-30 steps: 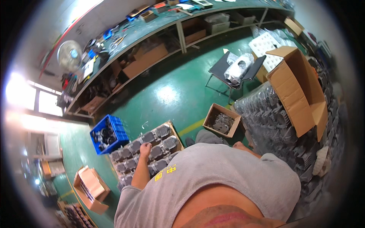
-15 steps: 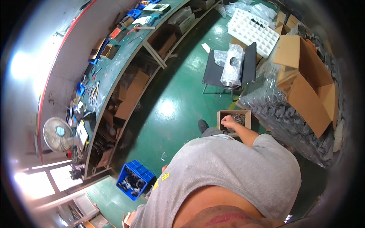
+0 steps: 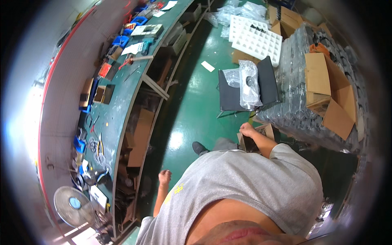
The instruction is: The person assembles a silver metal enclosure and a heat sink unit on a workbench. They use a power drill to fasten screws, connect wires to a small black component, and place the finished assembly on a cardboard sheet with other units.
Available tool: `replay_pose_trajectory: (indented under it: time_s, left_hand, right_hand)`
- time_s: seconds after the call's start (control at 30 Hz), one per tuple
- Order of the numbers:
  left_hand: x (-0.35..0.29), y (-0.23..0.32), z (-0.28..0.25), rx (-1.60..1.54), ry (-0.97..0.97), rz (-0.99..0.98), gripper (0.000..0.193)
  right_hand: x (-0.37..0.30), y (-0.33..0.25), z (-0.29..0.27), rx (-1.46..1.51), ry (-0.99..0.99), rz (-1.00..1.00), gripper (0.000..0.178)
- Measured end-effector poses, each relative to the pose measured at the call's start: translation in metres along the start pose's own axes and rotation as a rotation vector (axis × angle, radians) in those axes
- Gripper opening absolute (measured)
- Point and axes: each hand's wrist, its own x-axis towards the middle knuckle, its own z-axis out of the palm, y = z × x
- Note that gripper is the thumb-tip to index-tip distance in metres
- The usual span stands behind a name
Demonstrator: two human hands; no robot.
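My right hand (image 3: 246,129) is closed above the left edge of an open cardboard box (image 3: 242,143) on the floor. Inside that box lie dark small metal pieces (image 3: 261,136), partly covered by my forearm. Whatever the fingers may hold is too small to see. Low on the left, my left hand (image 3: 165,177) hangs beside my body, its fingers curled, apart from the workbench (image 3: 136,92). I cannot make out anything in it. Ahead of me a black chair (image 3: 267,83) bears a part in clear plastic wrap (image 3: 248,87).
A wrapped stack of grey parts (image 3: 292,98) stands at the right with an open carton (image 3: 318,75) on it. White trays (image 3: 261,38) lie beyond the chair. Tools, pliers (image 3: 100,143) and a fan (image 3: 73,206) line the left side. Plastic bags (image 3: 241,14) lie at the back.
My view and body have turned, and the blue crate at the lower left has gone out of sight. My right hand has risen to the box's edge; my left hand has come into view.
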Motion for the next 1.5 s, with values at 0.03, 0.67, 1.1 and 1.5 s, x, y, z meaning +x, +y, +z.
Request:
replay_pose_trajectory:
  time_s: [0.03, 0.67, 1.1, 1.5]
  left_hand:
    - [0.021, 0.02, -0.013, -0.083, 0.036, -0.055, 0.023]
    - [0.225, 0.24, -0.023, 0.521, -0.36, -0.014, 0.021]
    - [0.267, 0.427, 0.074, 0.37, -0.242, -0.274, 0.042]
    - [0.399, 0.479, 0.119, 0.248, -0.344, -0.092, 0.064]
  right_hand:
    - [0.003, -0.013, 0.003, 0.033, 0.044, -0.015, 0.026]
    - [0.231, -0.09, -0.124, 0.112, 0.526, 0.459, 0.04]
    - [0.347, -0.063, -0.155, -0.16, 0.368, 0.78, 0.038]
    - [0.321, -0.163, -0.162, -0.095, 0.164, 0.165, 0.035]
